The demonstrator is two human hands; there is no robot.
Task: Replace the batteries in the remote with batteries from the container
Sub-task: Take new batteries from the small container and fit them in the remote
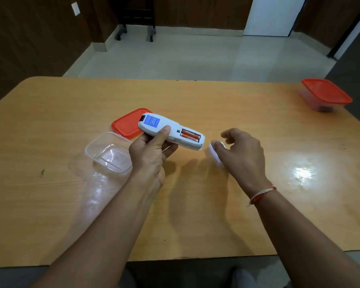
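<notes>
Wooden table (195, 204); left hand (152, 154) grips remote (170, 129), 2 batteries (190, 135) exposed toward right hand (240, 151), holding white cover (214, 153).

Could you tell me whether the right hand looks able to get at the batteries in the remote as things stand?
Probably yes. The remote lies back-up in the left hand, its batteries uncovered, nothing between them and the right hand, though a white piece sits under its fingers.

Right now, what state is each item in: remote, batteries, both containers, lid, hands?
remote: face down, battery bay uncovered
batteries: two seated in bay
battery cover: off, under right hand
clear container: open, looks empty
red lid: off, flat on table
far container: lidded
left hand: gripping remote
right hand: on the cover, grip unclear
</notes>
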